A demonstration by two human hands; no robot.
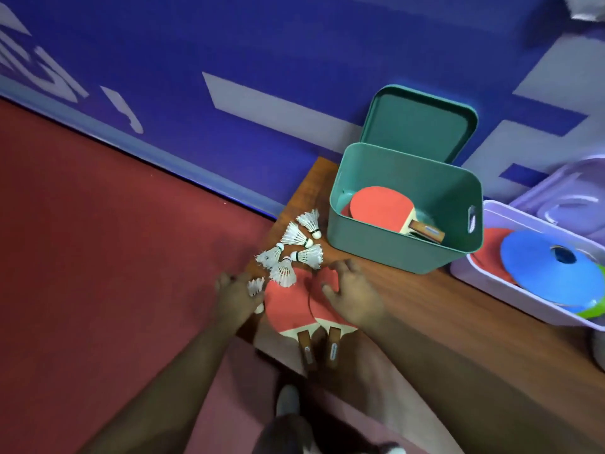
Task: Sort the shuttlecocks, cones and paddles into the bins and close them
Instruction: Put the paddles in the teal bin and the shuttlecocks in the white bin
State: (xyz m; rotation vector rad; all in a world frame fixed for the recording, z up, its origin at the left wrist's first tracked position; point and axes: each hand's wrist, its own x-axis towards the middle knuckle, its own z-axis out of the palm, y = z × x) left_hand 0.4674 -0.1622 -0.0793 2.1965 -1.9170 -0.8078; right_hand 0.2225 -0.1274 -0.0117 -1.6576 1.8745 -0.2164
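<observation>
A: Two red table-tennis paddles lie side by side at the near left corner of the wooden worktop, handles pointing toward the near edge. The right hand rests flat on the right paddle, fingers spread wide.

B: And the left hand is curled round a white shuttlecock at the worktop's left edge. Five more shuttlecocks sit clustered just beyond the paddles.

A: Farther right, the green bin stands open with a paddle inside, its lid propped behind against the blue wall.

B: At the far right, the lilac bin holds flat cones, a blue cone on top.
</observation>
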